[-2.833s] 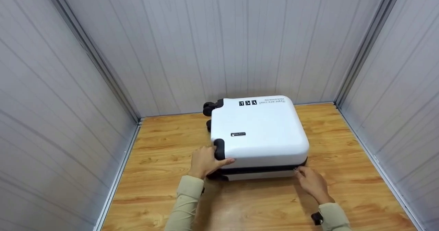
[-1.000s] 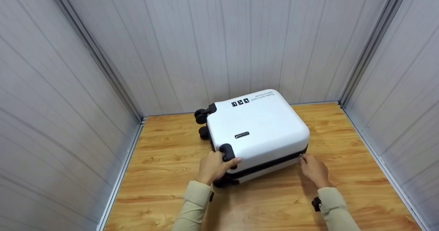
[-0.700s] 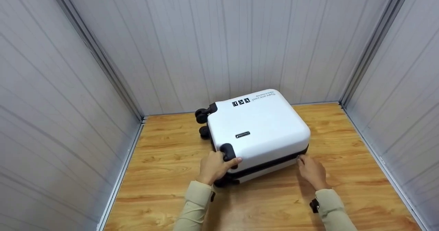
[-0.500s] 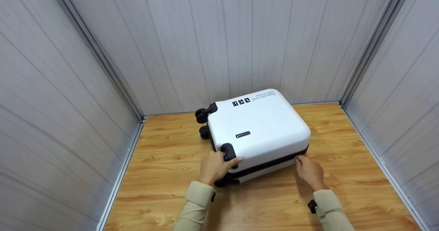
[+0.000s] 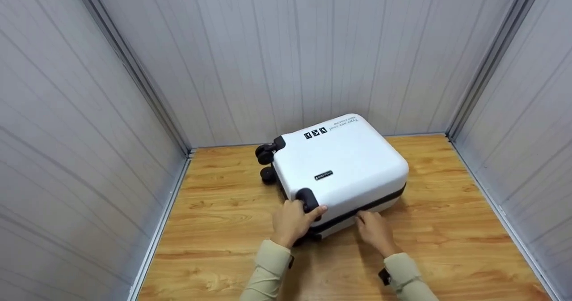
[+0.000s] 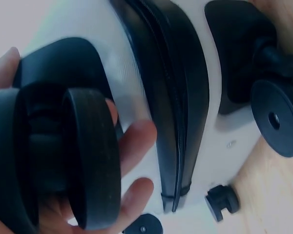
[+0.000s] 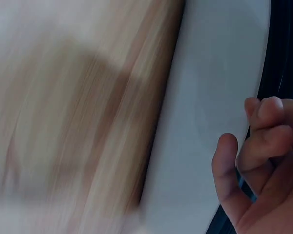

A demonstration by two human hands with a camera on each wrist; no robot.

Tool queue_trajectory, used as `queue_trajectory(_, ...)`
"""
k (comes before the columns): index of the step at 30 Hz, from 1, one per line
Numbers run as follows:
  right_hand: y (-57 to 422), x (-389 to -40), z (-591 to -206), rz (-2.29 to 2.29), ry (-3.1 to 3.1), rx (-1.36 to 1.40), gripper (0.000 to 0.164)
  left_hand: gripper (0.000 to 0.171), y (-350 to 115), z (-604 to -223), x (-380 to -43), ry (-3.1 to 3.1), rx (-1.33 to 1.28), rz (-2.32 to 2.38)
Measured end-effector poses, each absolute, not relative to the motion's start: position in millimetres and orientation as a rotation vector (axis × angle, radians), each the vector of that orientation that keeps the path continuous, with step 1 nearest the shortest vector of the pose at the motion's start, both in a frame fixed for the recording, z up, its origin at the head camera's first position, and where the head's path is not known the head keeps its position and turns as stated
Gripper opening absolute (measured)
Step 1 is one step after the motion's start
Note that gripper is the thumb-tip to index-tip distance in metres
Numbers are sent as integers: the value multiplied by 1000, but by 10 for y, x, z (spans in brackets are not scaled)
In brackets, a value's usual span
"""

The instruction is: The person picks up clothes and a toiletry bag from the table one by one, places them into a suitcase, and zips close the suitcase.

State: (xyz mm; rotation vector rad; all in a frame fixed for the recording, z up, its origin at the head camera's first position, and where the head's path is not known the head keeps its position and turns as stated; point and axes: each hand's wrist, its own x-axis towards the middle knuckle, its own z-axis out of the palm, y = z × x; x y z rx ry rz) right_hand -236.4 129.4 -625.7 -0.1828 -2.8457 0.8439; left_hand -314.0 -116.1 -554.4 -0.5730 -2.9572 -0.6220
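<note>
A white hard-shell suitcase (image 5: pixel 348 158) lies flat and angled on the wood-look surface, wheels toward the left. My left hand (image 5: pixel 290 222) holds its near-left corner, thumb along the side. The left wrist view shows those fingers curled round a black double wheel (image 6: pixel 95 161). A black zipper band (image 5: pixel 384 199) runs round the suitcase's side. On its near side, left of the right corner, my right hand (image 5: pixel 374 230) pinches at the zipper with bent fingers (image 7: pixel 271 139). The small zipper pull is hidden by the fingertips.
Other black wheels (image 5: pixel 268 175) stick out at the suitcase's left end. Pale panel walls (image 5: pixel 286 59) stand behind and on both sides. The wood-look surface (image 5: pixel 219 234) extends around the suitcase.
My right hand has slid left along the zipper band from the near-right corner. Since the earliest frame the suitcase has turned, its right end swinging away. My left hand keeps its hold.
</note>
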Motion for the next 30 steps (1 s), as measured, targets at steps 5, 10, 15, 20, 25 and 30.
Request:
queue_trajectory(5,1285,-2405,-6232,848,-2850,-305,16,81,-999,-5562,-3045,-2894,-498,-600)
queue_trajectory(10,1369,-2425,-6231,858,-2857,-348,18,81,-878,-5588,-2941,-2888,-458,-575)
queue_trajectory(15,1420,-2439,-6241,866,-2856,-389,26,81,-798,-5607,-2872,-2864,-433,-575)
queue_trajectory(20,1449,-2454,-6234,847,-2851,-393,26,84,-757,-5608,-2816,-2882,-420,-621)
queue_trajectory(25,1509,-2476,-6235,809,-2851,-390,25,85,-702,-5597,-2732,-2907,-422,-726)
queue_trajectory(30,1592,-2486,-6231,786,-2859,-435,19,80,-639,-5602,-2650,-2910,-478,-911)
